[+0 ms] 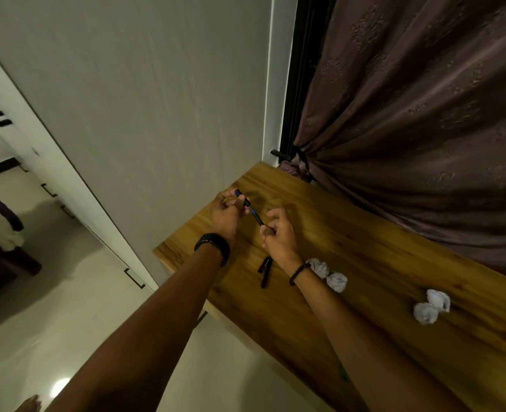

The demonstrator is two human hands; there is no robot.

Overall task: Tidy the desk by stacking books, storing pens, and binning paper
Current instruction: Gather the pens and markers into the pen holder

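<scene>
Both hands hold one dark blue pen [254, 215] above the far left end of the wooden desk [379, 263]. My left hand [226, 215], with a black watch on its wrist, grips the pen's far end. My right hand [277, 234], with a bead bracelet, pinches the near end. Two black pens [265, 270] lie on the desk just below my right wrist. Crumpled paper balls rest on the desk: a pair [329, 275] beside my right forearm and another pair [431, 306] further right.
A grey wall stands behind the desk's left end, and a brown curtain [424, 129] hangs at the back right. White cabinets with black handles [134, 278] line the left. The tiled floor lies below the desk's near edge.
</scene>
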